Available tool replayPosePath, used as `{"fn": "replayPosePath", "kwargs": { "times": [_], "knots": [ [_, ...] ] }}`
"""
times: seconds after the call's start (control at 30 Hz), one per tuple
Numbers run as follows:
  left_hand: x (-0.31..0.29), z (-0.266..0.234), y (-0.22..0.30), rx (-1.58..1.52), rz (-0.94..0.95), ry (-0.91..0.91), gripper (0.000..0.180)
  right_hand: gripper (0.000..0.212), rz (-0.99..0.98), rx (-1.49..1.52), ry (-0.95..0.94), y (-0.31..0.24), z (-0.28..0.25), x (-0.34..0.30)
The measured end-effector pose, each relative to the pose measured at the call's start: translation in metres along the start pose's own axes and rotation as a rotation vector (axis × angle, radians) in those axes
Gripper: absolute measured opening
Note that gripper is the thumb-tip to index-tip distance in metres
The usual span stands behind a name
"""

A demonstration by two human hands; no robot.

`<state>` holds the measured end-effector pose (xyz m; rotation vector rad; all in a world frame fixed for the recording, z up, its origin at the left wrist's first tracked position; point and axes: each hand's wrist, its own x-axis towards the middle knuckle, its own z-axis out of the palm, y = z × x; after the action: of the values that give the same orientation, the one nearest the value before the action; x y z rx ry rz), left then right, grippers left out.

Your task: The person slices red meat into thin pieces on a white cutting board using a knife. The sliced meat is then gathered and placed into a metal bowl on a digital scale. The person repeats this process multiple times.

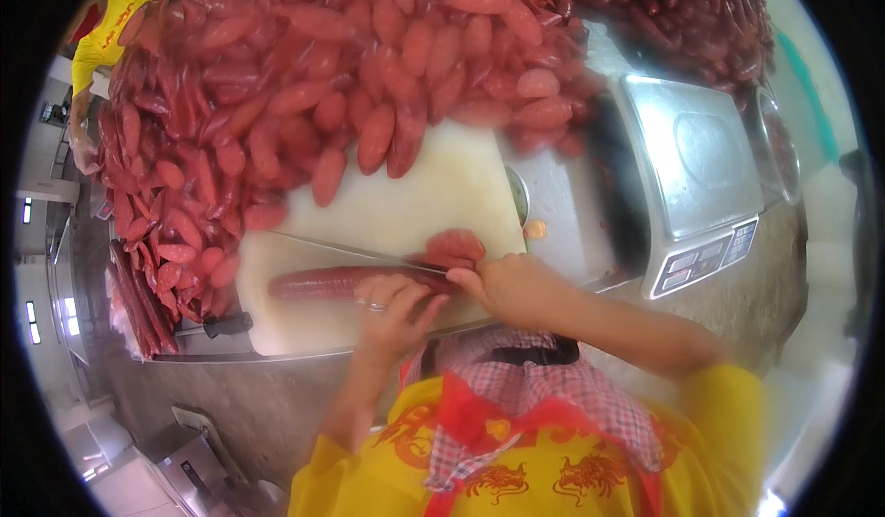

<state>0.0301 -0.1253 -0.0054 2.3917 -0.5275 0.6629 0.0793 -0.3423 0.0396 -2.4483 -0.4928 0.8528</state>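
Observation:
A long dark-red sausage (318,282) lies crosswise on a pale cutting board (424,181). My left hand (396,307), with a ring on one finger, is closed over the sausage's right part. In my right hand (516,288) is a knife, its handle hidden by my fingers. The knife's long thin blade (355,254) points left, just beyond the sausage, and crosses its right end. A few cut slices (456,245) rest against the far side of the blade, near my right fingers.
A large heap of oval red sausage slices (304,84) covers the far and left side of the board. Whole sausages (645,1) are piled far right, behind a silver weighing scale (696,158). A black-handled tool (228,324) lies at left. Another person's yellow sleeve (106,29) shows far left.

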Motion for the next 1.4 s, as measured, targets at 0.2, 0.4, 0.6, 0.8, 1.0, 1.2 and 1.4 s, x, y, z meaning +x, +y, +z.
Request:
{"fn": "replayPosePath", "kwargs": {
  "times": [0.2, 0.4, 0.6, 0.8, 1.0, 1.2, 1.4],
  "knots": [
    [0.002, -0.013, -0.013, 0.024, -0.013, 0.004, 0.035, 0.054, 0.094, -0.034, 0.017, 0.005, -0.047, -0.102],
    [0.0, -0.006, -0.018, -0.001, -0.047, 0.012, 0.031, 0.055, 0.248, -0.111, -0.059, 0.003, -0.034, -0.112],
    [-0.004, -0.01, -0.02, -0.048, -0.045, 0.014, 0.028, 0.05, -0.044, -0.114, 0.024, -0.009, 0.01, -0.005],
    [-0.011, -0.026, -0.032, 0.04, -0.033, 0.049, 0.032, 0.049, 0.139, -0.053, 0.008, -0.002, -0.021, -0.079],
    [-0.011, -0.023, -0.038, -0.001, -0.067, -0.001, 0.032, 0.053, 0.141, -0.134, 0.01, 0.001, -0.021, -0.107],
    [-0.008, -0.024, -0.033, 0.026, -0.067, 0.011, 0.03, 0.046, -0.282, -0.095, 0.232, -0.032, 0.027, 0.008],
    [-0.009, -0.035, -0.045, 0.083, -0.06, 0.047, 0.035, 0.05, -0.014, -0.114, 0.076, -0.031, -0.019, -0.05]
  ]
}}
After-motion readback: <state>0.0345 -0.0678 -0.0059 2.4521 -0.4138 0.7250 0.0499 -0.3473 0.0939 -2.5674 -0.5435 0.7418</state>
